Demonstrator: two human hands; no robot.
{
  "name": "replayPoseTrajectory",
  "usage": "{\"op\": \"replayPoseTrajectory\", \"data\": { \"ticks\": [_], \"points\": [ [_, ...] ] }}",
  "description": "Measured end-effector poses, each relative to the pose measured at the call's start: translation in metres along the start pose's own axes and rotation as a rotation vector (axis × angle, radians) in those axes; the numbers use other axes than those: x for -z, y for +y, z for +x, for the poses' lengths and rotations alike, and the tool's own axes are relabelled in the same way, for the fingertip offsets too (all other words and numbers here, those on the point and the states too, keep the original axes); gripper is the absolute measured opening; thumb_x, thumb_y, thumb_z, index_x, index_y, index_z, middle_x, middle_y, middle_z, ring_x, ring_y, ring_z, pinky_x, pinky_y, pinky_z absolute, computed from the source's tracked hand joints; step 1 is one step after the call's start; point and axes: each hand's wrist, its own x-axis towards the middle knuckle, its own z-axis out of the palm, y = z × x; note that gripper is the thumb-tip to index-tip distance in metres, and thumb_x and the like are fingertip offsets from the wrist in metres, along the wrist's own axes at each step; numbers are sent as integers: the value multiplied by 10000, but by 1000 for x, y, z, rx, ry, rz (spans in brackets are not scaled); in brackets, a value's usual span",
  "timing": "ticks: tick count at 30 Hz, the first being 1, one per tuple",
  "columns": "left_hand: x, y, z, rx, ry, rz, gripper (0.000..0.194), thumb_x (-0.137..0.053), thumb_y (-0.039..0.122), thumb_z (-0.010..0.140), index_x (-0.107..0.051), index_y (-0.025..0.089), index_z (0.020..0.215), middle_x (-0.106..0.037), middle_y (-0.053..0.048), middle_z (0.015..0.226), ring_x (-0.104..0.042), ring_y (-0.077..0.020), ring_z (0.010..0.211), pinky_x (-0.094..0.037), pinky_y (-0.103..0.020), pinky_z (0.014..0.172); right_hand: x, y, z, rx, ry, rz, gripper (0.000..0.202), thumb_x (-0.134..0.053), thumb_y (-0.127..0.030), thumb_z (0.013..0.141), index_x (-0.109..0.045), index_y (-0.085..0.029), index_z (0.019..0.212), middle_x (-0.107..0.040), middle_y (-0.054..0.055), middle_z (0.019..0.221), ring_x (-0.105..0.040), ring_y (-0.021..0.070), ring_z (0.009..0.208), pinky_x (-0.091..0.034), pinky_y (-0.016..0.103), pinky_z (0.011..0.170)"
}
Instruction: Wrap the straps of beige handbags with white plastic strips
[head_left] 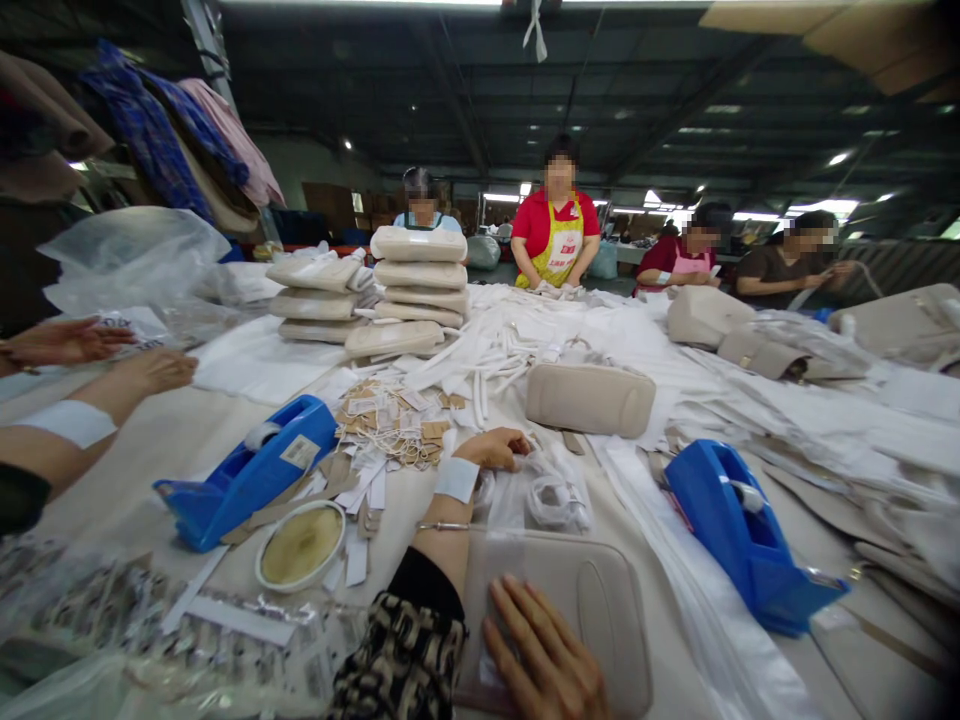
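Observation:
My right hand [551,650] lies flat, fingers stretched out, on a beige handbag [607,600] directly in front of me. A strip of clear plastic [506,550] runs over the bag's upper left part, partly under my fingers. Farther up, my left hand [495,447] has its fingers curled down at the edge of a clear plastic wrap [536,470]; their tips seem to pinch it. Inside that wrap is a coiled pale strap [556,498], just beyond the bag's top edge. Another beige bag [590,398] stands behind it.
Blue tape dispensers stand left [255,470] and right [742,540]. Between them lie paper tags [397,420] and a round tub [301,545]. Stacked beige bags [420,275] stand farther back. A co-worker's hands [154,370] reach in from the left. Several people work across the table.

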Motion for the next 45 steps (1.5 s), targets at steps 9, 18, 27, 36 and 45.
{"op": "replayPoseTrajectory", "data": {
  "ticks": [9,18,27,36,45],
  "points": [
    [10,9,4,6,57,90,331,-655,-34,523,-663,128,812,-710,-11,820,-641,-166,810,-504,-286,824,-7,7,4,-96,39,57,397,-348,-36,894,-682,-113,1093,-665,160,1223,-505,277,1287,-560,412,944],
    [-22,76,-82,-282,444,219,187,-527,88,804,-690,148,872,-695,-76,992,-611,-203,1018,-438,-352,990,-7,3,0,-140,0,122,305,-627,-256,849,-667,-107,1112,-651,186,1237,-505,307,1286,-534,470,976],
    [-80,15,-195,-590,221,586,443,-447,39,869,-578,155,1276,-591,-104,1329,-503,-198,1268,-389,-371,1112,5,-9,5,-263,-179,205,563,-662,-238,799,-547,-99,1332,-553,177,1371,-447,327,1331,-462,493,1060],
    [-78,16,-201,-631,170,684,454,-549,251,925,-486,182,1369,-535,-110,1403,-420,-228,1361,-329,-439,1167,58,-7,-51,-255,-163,224,571,-349,9,820,-517,-124,1348,-555,115,1381,-404,212,1369,-447,389,1079],
    [-80,14,-202,-608,186,665,474,-580,261,910,-494,210,1374,-510,-101,1429,-417,-230,1365,-318,-454,1171,57,-27,-121,-212,-195,-15,514,-295,-79,921,-495,-171,1386,-504,128,1430,-423,279,1354,-512,425,999]
  ]
}}
